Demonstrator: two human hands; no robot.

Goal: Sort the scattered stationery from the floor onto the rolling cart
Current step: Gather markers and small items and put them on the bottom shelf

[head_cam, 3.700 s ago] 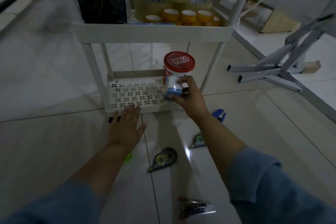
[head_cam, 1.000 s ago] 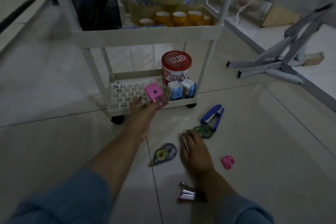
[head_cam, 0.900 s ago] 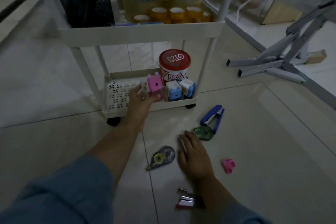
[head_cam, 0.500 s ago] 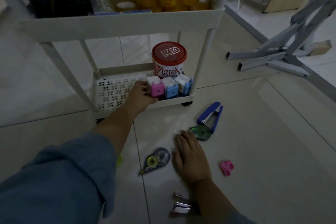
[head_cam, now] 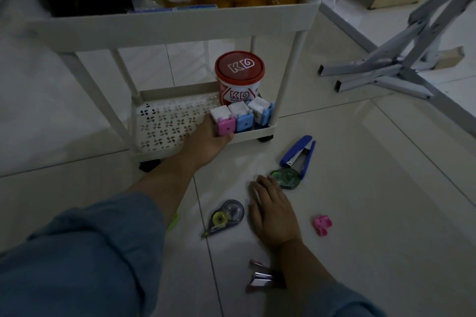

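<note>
Just inside cart lip; left hand holds sharpener

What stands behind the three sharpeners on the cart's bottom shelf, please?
A red-lidded KD tub stands behind the sharpeners, which cover its base; anything behind it is hidden. The left hand grips the pink sharpener.

Tub wall: "KD". Red lid: "KD", white outline letters. Correction tape label: print unreadable.
</note>
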